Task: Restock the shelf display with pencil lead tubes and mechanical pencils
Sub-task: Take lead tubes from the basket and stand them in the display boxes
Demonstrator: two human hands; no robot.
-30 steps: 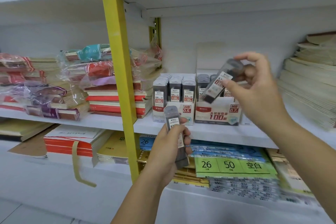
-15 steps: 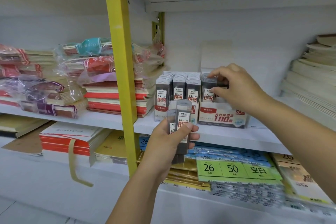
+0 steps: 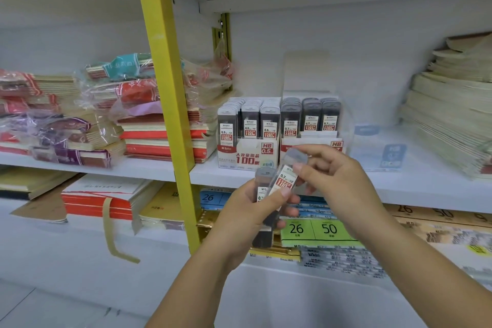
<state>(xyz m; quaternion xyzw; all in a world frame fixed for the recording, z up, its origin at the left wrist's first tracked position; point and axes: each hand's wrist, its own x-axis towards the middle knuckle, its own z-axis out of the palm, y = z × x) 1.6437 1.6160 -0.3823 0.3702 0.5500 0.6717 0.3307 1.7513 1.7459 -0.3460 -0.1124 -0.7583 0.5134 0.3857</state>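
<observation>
Two white display boxes stand on the middle shelf, a 0.5 HB box (image 3: pixel 246 153) and a 0.7 HB box (image 3: pixel 310 141), both filled with upright grey lead tubes (image 3: pixel 310 117). In front of the shelf edge my left hand (image 3: pixel 247 217) grips a small stack of lead tubes (image 3: pixel 265 202). My right hand (image 3: pixel 336 185) pinches the top tube (image 3: pixel 288 174), labelled 0.7, which tilts up to the right while my left thumb still rests on its lower end. No mechanical pencils are visible.
A yellow upright post (image 3: pixel 170 104) stands left of the boxes. Wrapped notebook stacks (image 3: pixel 149 114) fill the left of the shelf, paper stacks (image 3: pixel 452 114) the right. A flat pale-blue box (image 3: pixel 378 149) lies beside the 0.7 box. The lower shelf holds label pads (image 3: pixel 314 230).
My right hand put a tube into the 0.7 box, then came back down to my left hand and took hold of the top tube of the stack.
</observation>
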